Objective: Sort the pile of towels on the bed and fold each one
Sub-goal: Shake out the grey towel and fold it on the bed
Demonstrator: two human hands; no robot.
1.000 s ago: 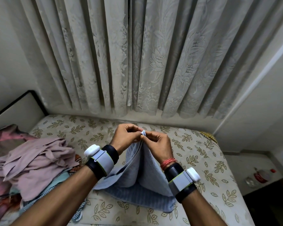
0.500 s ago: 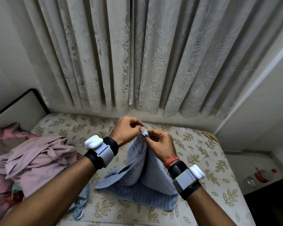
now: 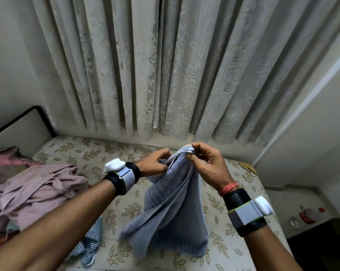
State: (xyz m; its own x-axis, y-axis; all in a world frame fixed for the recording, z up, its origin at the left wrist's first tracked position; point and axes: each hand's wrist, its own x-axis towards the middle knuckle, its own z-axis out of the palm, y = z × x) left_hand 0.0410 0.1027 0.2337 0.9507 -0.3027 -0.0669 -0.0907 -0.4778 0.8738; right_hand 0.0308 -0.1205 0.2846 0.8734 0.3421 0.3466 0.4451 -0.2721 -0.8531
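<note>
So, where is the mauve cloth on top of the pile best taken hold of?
Probably pinch the mauve cloth from above, at its raised fold nearest the left hand; that fold stands free, while its corners seem buried.

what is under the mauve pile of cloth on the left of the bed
A blue-and-white striped cloth shows at the near edge of the mauve pile, on the leaf-print bed sheet. The left forearm and the pile cover how far it runs beneath, and anything else below.
</note>
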